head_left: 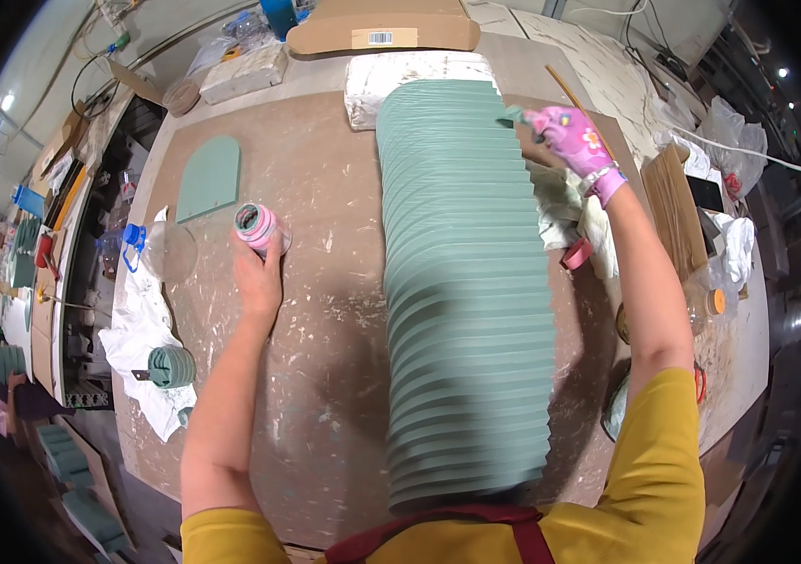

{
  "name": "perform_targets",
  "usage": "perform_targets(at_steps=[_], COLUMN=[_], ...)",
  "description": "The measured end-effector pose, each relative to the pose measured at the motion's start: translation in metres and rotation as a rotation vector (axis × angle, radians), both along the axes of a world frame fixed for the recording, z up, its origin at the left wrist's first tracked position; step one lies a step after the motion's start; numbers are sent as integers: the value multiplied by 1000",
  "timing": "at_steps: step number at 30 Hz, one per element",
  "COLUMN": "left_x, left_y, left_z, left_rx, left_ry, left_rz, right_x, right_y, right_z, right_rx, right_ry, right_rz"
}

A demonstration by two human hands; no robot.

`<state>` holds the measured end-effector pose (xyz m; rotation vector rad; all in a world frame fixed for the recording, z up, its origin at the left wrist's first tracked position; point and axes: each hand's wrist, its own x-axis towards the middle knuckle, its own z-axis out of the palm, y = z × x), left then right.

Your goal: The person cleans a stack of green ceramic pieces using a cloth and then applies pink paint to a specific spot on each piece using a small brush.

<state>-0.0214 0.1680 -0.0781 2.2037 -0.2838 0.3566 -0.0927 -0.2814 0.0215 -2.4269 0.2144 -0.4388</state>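
A long row of pale green, round-topped panels [466, 310] lies stacked on edge down the middle of the table. My left hand [262, 273] is wrapped round a small pink jar [272, 230] with dark green inside its open mouth, left of the row. My right hand [574, 146], in a pink flowered glove, is closed on a small green piece [513, 115] whose kind I cannot make out. That piece is at the far right edge of the row; whether it touches is unclear. One single green arched panel [211, 179] lies flat beyond the jar.
On the left are a clear bottle with a blue cap [135, 235], white cloth [142, 329] and a green-smeared cup [171, 368]. A cardboard box [382, 26] stands at the back. Right of the row lie crumpled cloths [556, 202], a pink tape roll [576, 254] and a thin stick [565, 86].
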Motion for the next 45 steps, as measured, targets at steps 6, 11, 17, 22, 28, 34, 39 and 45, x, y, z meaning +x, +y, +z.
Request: perform_targets(at_steps=[6, 11, 17, 22, 28, 34, 39, 45], left_x=[1, -2, 0, -3, -1, 2, 7, 8], left_y=[2, -2, -1, 3, -1, 0, 1, 5], left_z=[-4, 3, 2, -1, 0, -3, -8, -11], left_rx=[64, 7, 0, 7, 9, -47, -12, 27], left_ry=[-57, 28, 2, 15, -4, -40, -40, -22], left_rz=[11, 17, 3, -1, 2, -27, 6, 0], right_x=[-17, -5, -23, -3, -26, -60, -110, -119], right_y=[-1, 0, -12, 2, -46, 23, 38, 48], right_z=[-7, -19, -12, -18, -69, -3, -2, 22], right_rx=[135, 125, 52, 38, 73, 564, 495, 430], right_ry=[96, 110, 69, 84, -189, -90, 27, 171], right_rz=[-136, -66, -179, -115, -149, -161, -107, -133])
